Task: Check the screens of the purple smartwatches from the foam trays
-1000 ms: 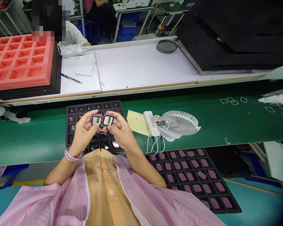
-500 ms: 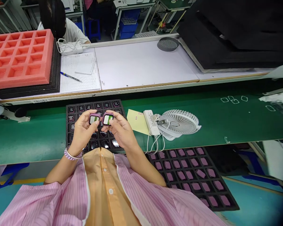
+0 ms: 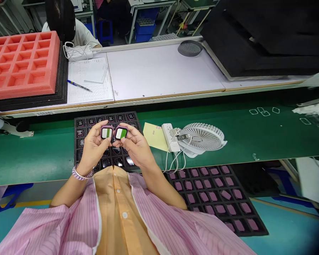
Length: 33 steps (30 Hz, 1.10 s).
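Observation:
Between the thumb and fingers of my left hand (image 3: 95, 144) is a purple-framed smartwatch without a strap (image 3: 106, 132), its lit screen green and white. My right hand (image 3: 135, 143) pinches a second purple smartwatch (image 3: 121, 132) beside it, also lit green and white. The two watches are side by side, nearly touching, with screens facing up at me. Both are held above a black foam tray (image 3: 77, 156) with dark watch pieces in its slots; my hands hide part of the tray.
A white fan (image 3: 203, 138), a power strip (image 3: 170, 136) and yellow paper (image 3: 152, 136) lie right of the tray. Lower right is a foam tray of purple pieces (image 3: 207, 196). The shelf holds pink foam (image 3: 23, 78), a pen (image 3: 79, 86) and black sheets (image 3: 255, 46). A person (image 3: 82, 33) sits beyond.
My thumbs have shifted down toward the lower edges of the watches, so more of both screens shows. Both watches stay in my hands at nearly the same spot.

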{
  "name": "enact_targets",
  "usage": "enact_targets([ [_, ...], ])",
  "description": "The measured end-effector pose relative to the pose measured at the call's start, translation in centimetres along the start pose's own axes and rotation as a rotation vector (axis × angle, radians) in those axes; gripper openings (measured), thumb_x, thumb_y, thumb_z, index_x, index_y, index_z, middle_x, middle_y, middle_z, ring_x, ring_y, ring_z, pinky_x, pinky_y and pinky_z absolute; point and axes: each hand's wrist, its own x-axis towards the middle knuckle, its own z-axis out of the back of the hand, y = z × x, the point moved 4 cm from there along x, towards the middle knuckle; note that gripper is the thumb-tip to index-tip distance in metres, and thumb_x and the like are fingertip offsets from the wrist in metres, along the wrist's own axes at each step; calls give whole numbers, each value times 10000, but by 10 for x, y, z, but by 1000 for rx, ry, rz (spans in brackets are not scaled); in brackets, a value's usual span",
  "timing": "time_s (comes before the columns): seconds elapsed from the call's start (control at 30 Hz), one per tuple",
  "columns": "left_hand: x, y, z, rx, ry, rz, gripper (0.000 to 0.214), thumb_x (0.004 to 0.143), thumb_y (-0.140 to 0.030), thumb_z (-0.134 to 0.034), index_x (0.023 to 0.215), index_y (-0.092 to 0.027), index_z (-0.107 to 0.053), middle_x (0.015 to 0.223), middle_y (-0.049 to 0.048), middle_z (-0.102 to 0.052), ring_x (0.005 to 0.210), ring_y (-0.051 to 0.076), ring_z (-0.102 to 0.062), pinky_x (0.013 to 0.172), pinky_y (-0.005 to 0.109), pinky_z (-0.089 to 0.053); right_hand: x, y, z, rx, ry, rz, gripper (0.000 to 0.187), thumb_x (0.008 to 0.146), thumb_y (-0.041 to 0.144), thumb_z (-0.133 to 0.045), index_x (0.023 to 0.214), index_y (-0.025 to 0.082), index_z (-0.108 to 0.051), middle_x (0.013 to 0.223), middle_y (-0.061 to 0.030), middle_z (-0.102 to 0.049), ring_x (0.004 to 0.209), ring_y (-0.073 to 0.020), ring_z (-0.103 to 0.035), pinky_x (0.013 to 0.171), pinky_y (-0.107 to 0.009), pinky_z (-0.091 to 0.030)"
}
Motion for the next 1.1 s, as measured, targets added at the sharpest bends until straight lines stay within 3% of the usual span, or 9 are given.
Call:
enact_targets([
  [0.43, -1, 0, 0, -6, 22, -6, 537, 865, -277, -803, 1343, -232, -564, 1216, 102, -722, 985, 180, -744, 711, 215, -617, 0, 3, 1, -59, -8, 33, 576, 815, 339, -816, 1323, 277, -552, 1158, -59, -732, 792, -193, -707, 756, -369, -609],
  [0.73, 1, -7, -3, -7, -22, -24, 344, 835, -226, -793, 1123, -221, -605, 953, 12, -705, 608, 67, -617, 528, 160, -514, -2, 4, -1, -37, -5, 4, 552, 805, 291, -811, 1301, 278, -570, 1141, -46, -741, 737, -165, -679, 729, -340, -593],
  [1.1, 3, -4, 2, 32, -98, 24, 376, 865, -495, -812, 985, -214, -593, 827, -15, -627, 500, 64, -541, 392, 167, -432, -4, 3, -2, -57, 3, -11, 526, 823, 309, -791, 1301, 275, -574, 1095, -39, -753, 700, -165, -669, 690, -339, -569],
])
